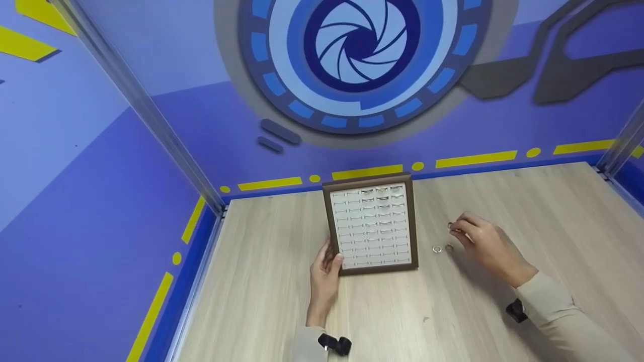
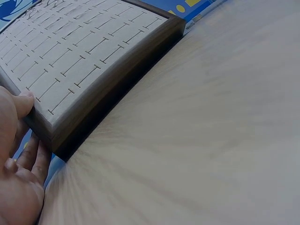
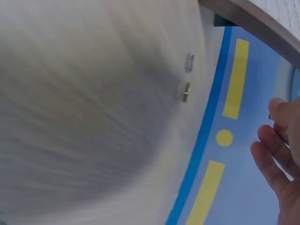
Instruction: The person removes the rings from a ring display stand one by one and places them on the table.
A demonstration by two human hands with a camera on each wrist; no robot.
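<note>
A brown-framed ring display [image 1: 372, 261] with a white slotted face stands tilted up on the table. Several rings [image 1: 383, 206] sit in slots of its middle and right columns. My left hand [image 1: 325, 276] grips the lower left corner, thumb on the front edge and fingers behind, as the left wrist view also shows. To the right of the display, my right hand [image 1: 485, 244] pinches a small ring [image 1: 450, 225] between thumb and fingertips, mostly hidden in the right wrist view. Below that hand lie a silver ring [image 1: 436, 249] and a darker ring [image 1: 450, 248], side by side.
The light wooden table [image 1: 266, 281] ends at a blue and purple back wall [image 1: 282, 166] just behind the display. A side panel [image 1: 100, 241] with a metal post [image 1: 146, 110] bounds the left. Black straps [image 1: 516, 310] circle both wrists.
</note>
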